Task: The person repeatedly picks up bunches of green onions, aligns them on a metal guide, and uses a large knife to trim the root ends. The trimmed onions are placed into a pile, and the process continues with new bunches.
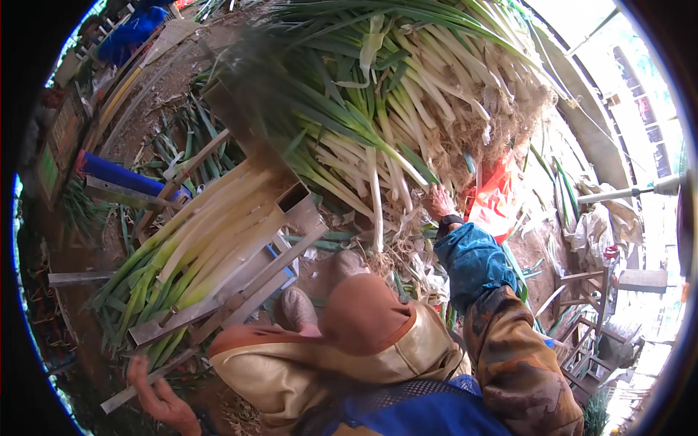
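We count two lots of leeks: one rooted heap (pixel 436 80) at far centre, one row (pixel 218 211) at left on a single metal rack (pixel 280 276), its bars between row and our knees (pixel 367 312). One red bag (pixel 498 200) lies right of our outstretched right hand (pixel 438 202), at the heap's near edge, grip impossible to tell. Our left hand (pixel 160 396) hangs near left, fingers apart.

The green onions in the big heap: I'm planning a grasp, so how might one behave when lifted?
The green onions have mostly straight white stalks, so probably fairly stiff there. Bending green leaves suggest floppy tops. Matted roots may snag neighbours.
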The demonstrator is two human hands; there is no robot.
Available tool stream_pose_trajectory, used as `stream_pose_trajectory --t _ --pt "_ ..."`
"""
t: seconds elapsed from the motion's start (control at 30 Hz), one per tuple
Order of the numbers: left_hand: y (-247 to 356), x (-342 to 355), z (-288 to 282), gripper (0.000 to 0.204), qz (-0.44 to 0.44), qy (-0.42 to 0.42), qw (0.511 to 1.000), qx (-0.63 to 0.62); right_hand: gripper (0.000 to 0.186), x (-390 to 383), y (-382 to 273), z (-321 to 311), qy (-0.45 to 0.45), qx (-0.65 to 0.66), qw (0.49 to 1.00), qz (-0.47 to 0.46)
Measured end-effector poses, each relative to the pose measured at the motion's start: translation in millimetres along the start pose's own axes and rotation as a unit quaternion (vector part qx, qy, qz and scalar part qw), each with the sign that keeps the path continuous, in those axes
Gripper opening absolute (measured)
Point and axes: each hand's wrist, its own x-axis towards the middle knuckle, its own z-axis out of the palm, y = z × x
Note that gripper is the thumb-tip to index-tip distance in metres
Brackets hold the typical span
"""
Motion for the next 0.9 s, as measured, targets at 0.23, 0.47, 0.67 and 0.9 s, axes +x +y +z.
stream_pose_trajectory --t 0.23,0.47,0.67,0.9 --pt "51.2 11.6 43.7 0.021 0.053 -0.089 0.993 -0.052 0.039 1.3 -3.5 -10.5 -0.018 0.024 0.999 -0.018" --pt "64.0 30.3 80.6 0.020 0.087 -0.120 0.986 -0.080 0.025 -18.7 -100.9 -65.2 -0.080 0.517 0.852 -0.015" --pt "69.2 32.3 97.5 0.022 0.092 -0.184 0.972 -0.115 0.036 -20.7 -119.3 58.9 -0.157 0.292 0.943 -0.016" --pt "63.8 29.5 91.9 0.019 0.055 -0.221 0.969 -0.093 0.038 -22.7 -147.9 123.7 0.057 0.232 0.962 -0.131"
